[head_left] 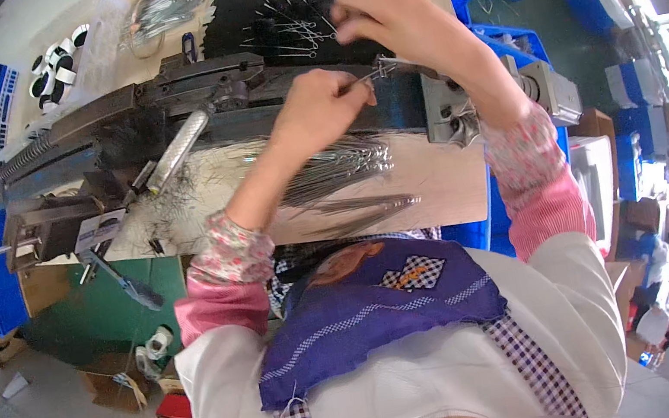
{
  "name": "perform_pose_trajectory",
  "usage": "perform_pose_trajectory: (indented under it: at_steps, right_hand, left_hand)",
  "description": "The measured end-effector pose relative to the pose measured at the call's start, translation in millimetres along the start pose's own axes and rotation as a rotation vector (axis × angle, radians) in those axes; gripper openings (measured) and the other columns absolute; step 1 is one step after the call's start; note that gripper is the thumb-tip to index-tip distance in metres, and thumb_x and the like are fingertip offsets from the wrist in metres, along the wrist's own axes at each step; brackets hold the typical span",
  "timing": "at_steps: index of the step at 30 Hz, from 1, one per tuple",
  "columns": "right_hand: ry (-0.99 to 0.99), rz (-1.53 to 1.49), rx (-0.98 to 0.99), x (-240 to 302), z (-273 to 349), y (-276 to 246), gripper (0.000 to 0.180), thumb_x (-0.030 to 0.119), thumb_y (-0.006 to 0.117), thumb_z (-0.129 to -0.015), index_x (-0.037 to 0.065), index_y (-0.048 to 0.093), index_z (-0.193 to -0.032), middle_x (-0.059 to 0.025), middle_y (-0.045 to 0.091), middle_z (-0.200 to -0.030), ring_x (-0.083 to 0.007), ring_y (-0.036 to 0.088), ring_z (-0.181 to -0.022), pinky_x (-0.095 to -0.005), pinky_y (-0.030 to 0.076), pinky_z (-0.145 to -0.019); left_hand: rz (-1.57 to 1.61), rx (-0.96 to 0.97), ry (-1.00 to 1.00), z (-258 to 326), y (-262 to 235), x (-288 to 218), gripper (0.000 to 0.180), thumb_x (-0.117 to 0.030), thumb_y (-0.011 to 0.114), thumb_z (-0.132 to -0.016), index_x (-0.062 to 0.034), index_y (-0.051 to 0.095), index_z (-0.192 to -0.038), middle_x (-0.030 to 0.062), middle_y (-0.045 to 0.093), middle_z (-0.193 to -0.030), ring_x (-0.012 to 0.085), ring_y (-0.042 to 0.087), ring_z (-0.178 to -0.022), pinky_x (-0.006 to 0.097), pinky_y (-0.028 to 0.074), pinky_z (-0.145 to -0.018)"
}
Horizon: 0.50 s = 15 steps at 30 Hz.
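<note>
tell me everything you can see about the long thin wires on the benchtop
The wires are slim, mostly straight and silvery grey, and look metallic. They lie loose on the pale wooden benchtop, between the dark metal machine and the person, in a larger bunch and a smaller one nearer the person. Most run roughly left to right; their right ends catch the light. The left forearm crosses in front of the left part, hiding some; whether it touches them cannot be told.

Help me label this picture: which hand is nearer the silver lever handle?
Left. The left hand is to the right of the silver lever handle, apart from it; the right hand is farther right and farther forward, by the black mat's right end.
</note>
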State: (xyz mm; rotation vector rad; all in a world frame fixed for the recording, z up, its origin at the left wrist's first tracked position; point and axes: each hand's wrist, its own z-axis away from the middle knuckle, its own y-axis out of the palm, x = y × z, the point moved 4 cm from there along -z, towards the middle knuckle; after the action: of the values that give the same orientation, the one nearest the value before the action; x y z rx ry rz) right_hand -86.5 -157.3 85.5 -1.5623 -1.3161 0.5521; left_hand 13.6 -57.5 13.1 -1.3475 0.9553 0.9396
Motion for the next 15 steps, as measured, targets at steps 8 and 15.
perform_pose_trajectory:
  at_steps: [8,15]
  right_hand:
    - [-0.246,-0.067,0.011,34.6,19.2,18.6,0.011,0.012,0.063,-0.079,0.007,0.062,-0.088,-0.0086,0.059,-0.077,-0.0284,0.062,-0.078,-0.039,0.05,-0.068]
    - [-0.136,-0.274,-0.116,35.6,-13.2,50.9,0.02,0.021,0.067,-0.08,0.005,0.067,-0.091,-0.0117,0.066,-0.086,-0.0323,0.064,-0.08,-0.0381,0.052,-0.074]
  left_hand:
    - [-1.062,-0.344,0.489,32.8,-47.3,-40.9,0.01,-0.011,0.058,-0.08,-0.007,0.066,-0.084,0.0079,0.066,-0.089,0.0253,0.066,-0.071,0.035,0.054,-0.057]
    - [0.62,-0.516,-0.049,105.1,-26.4,20.7,0.038,-0.032,0.044,-0.099,0.0004,0.064,-0.094,0.0124,0.064,-0.085,0.0154,0.057,-0.053,0.027,0.046,-0.047]
